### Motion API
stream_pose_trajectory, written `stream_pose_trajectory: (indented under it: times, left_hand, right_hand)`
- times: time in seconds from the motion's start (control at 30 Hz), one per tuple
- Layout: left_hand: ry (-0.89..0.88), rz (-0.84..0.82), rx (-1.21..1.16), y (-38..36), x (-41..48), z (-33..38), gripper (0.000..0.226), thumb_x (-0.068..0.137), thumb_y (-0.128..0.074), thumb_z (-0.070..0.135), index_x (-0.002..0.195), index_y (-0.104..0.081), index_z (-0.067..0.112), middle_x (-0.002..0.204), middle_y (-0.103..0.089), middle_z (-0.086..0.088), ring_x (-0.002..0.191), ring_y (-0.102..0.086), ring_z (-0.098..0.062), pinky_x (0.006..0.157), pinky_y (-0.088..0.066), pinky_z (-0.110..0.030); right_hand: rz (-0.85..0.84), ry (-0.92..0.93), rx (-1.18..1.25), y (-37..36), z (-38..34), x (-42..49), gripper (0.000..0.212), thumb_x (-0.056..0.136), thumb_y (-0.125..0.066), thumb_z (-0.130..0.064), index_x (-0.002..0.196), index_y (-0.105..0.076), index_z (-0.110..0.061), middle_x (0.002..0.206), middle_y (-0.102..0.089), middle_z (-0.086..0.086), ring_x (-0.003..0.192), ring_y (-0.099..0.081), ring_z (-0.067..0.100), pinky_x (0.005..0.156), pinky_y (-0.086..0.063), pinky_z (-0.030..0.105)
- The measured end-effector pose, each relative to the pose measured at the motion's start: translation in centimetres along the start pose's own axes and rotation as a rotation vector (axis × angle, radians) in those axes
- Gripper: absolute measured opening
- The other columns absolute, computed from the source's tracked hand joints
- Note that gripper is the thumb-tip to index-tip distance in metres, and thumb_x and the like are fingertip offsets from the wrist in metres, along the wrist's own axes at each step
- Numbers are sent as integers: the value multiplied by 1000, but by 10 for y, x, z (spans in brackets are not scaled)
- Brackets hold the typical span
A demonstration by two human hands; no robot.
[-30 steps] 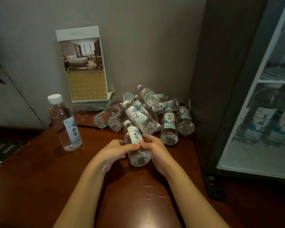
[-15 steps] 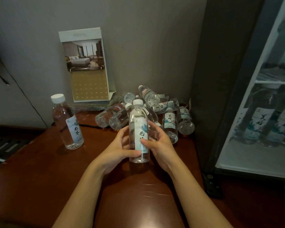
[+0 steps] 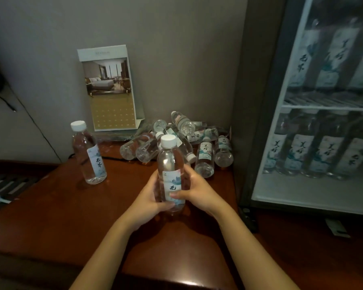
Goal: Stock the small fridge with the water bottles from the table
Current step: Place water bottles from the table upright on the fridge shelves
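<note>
An upright water bottle (image 3: 171,174) is clasped by left hand (image 3: 148,200) and right hand (image 3: 197,190), evidently steadied for transfer to the fridge (image 3: 260,122).

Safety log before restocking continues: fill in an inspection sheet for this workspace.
Surface: glossy brown wooden table.
Job's things: held bottle upright, cap on; standing bottle at left; pile of bottles lying by the wall; fridge at right, with shelved bottles on two levels.
Clutter: calendar card leaning on the wall; dark flat object by the fridge base, kind unclear.
Hands: left hand and right hand both grip the held bottle.
Cables: thin black cable running down the wall at left.
Surroundings: grey wall.
</note>
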State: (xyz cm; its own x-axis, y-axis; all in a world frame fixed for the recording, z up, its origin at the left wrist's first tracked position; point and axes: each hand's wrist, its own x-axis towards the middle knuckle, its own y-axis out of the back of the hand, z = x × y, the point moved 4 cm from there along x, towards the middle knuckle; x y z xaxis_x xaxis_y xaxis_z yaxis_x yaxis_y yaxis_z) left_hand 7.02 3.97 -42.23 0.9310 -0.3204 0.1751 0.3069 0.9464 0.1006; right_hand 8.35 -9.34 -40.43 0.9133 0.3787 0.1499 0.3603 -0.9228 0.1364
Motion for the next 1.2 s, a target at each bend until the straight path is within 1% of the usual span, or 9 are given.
stream_pose_trajectory:
  times: [0.17, 0.43, 0.57, 0.67, 0.87, 0.93, 1.03, 1.13, 1.2]
  left_hand:
    - [18, -83, 26, -30, -22, 17, 81, 73, -67, -12, 134, -33, 29, 126, -58, 2, 114, -59, -10, 84, -52, -24]
    - [-60, -217, 76, -114, -35, 51, 76, 73, -71, -6, 132, -39, 29, 120, -62, -2, 110, -61, -13, 82, -52, -24]
    - [-123, -294, 80, -168, -21, 63, 75, 74, -72, -3, 131, -40, 33, 122, -60, 0, 109, -62, -14, 80, -52, -25]
    - [-163, -316, 106, -214, -4, 67, 73, 75, -72, 1, 127, -38, 40, 122, -59, 11, 107, -61, -3, 82, -52, -23]
    - [-193, -371, 58, -310, 44, 71, 78, 75, -75, 11, 129, -30, 43, 119, -54, 21, 107, -55, 9, 86, -49, -16]
    - [-218, -396, 53, -338, 59, 75, 77, 77, -73, 9, 133, -28, 37, 116, -53, 23, 100, -54, 17, 79, -48, -9]
    - [-294, -422, 35, -369, 78, 78, 73, 80, -68, 3, 135, -27, 29, 122, -51, 18, 104, -53, 18, 82, -44, -5]
    - [-356, -404, 54, -386, 95, 78, 69, 83, -64, 1, 129, -27, 37, 124, -45, 21, 108, -48, 20, 87, -39, -3]
    - [-374, -376, 86, -393, 105, 73, 65, 85, -64, 7, 125, -30, 45, 125, -47, 21, 113, -49, 13, 92, -40, -7]
  right_hand:
    - [40, -4, -57, 13, -14, -44, 72, 68, -76, 6, 129, -46, -17, 113, -65, 0, 100, -65, 7, 79, -54, 20]
    - [218, -16, -58, 73, -34, -135, 57, 74, -70, 4, 122, -50, -19, 109, -68, 0, 100, -66, 10, 82, -55, 24]
    - [365, -17, -21, 114, -44, -177, 51, 77, -67, 6, 118, -50, -20, 107, -65, -10, 97, -64, 1, 80, -53, 16]
    - [507, -1, -31, 146, -47, -204, 46, 78, -66, 6, 115, -54, -19, 104, -65, -9, 96, -64, 5, 78, -53, 16]
    - [906, 50, 25, 208, -45, -241, 48, 86, -60, 0, 127, -49, -22, 102, -61, -7, 85, -58, -2, 67, -51, 10]
    - [1031, 61, 32, 227, -40, -245, 50, 89, -58, -3, 135, -45, -16, 113, -59, -3, 94, -58, 3, 75, -50, 13]
    - [1181, 91, -3, 250, -33, -244, 47, 91, -55, -5, 136, -45, -14, 127, -57, 5, 114, -55, 16, 96, -45, 27]
    - [1258, 79, 12, 270, -27, -237, 45, 93, -53, -9, 136, -45, -18, 130, -55, 3, 116, -52, 14, 98, -43, 27]
    - [1295, 46, 7, 282, -21, -232, 44, 93, -54, -13, 136, -47, -20, 129, -55, 1, 116, -51, 14, 96, -42, 26]
